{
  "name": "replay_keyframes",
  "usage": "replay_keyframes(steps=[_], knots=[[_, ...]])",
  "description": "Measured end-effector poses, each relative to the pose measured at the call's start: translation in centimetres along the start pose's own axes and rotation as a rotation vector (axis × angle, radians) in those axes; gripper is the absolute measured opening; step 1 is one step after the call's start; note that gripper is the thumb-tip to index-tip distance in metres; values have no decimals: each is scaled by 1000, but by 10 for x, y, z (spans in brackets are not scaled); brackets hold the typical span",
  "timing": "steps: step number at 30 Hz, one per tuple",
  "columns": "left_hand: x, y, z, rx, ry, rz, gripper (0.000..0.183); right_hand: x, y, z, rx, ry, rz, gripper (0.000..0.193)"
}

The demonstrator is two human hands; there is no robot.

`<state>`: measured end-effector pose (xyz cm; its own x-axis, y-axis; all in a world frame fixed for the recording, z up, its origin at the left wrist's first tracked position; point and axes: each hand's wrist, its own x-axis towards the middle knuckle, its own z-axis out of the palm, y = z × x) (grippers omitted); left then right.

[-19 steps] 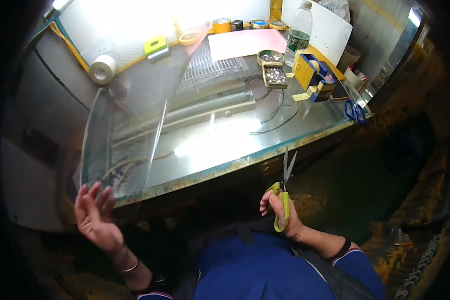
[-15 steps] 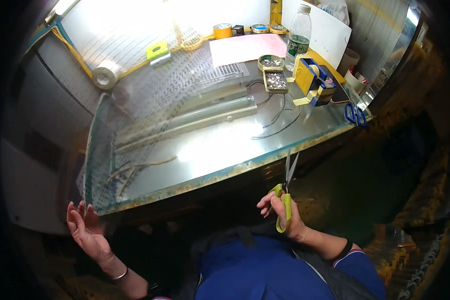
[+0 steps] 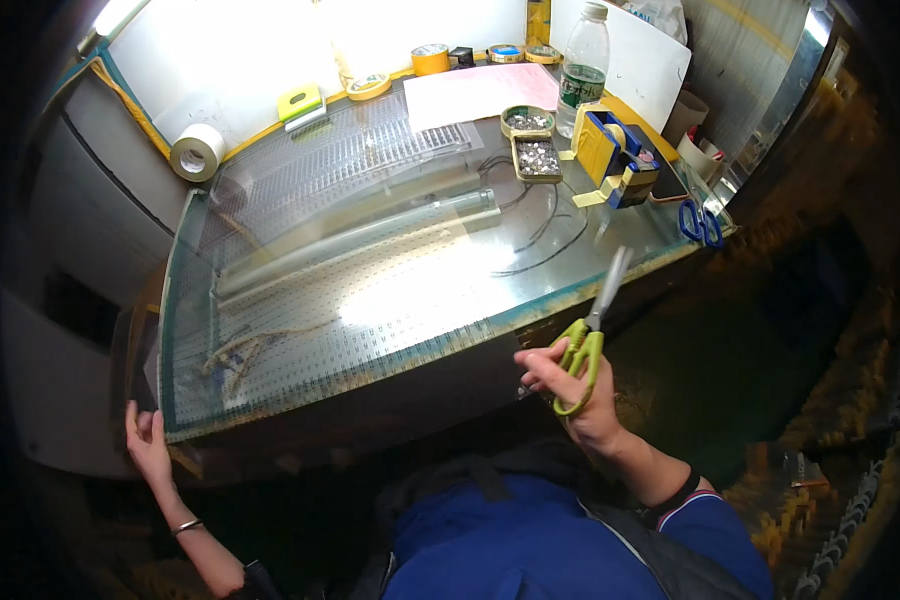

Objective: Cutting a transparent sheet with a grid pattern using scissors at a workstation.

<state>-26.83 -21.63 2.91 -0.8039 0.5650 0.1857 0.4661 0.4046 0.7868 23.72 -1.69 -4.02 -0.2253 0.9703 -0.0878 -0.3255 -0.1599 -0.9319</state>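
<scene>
My right hand [image 3: 590, 395] grips a pair of green-handled scissors [image 3: 588, 350] in front of the table's front edge. Their blades point up and away, slightly blurred and looking nearly closed. At the table's front left corner, my left hand [image 3: 150, 445] has its thumb and a finger apart, beside the edge of a grey panel or sheet [image 3: 152, 360]; whether it touches that is unclear. A clear sheet with rows of small dark marks [image 3: 390, 290] lies spread over the glass tabletop [image 3: 570, 275].
At the back right stand a plastic bottle [image 3: 582, 75], two small tins of shiny bits [image 3: 538, 158] and a blue-yellow tape dispenser [image 3: 615, 150]. Blue scissors [image 3: 700, 224] lie at the right corner. A pink sheet [image 3: 480, 95] and tape rolls [image 3: 198, 152] are farther back.
The marked clear sheet has settled flat toward the table's front. My left hand has turned and lowered at the corner. The green scissors have tilted right, their blades closer together.
</scene>
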Motion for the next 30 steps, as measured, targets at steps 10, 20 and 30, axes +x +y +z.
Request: replay_keyframes(steps=[10,20,30], knots=[[-195,142,217,-568,-1378,-159,27,5,2,31,-15,-21,15,18],[-205,183,292,-1017,-988,-480,24,-48,52,14,27,-189,184,45],[-210,186,290,-889,-1033,-415,20,-48,48,30,-219,-165,85,43]])
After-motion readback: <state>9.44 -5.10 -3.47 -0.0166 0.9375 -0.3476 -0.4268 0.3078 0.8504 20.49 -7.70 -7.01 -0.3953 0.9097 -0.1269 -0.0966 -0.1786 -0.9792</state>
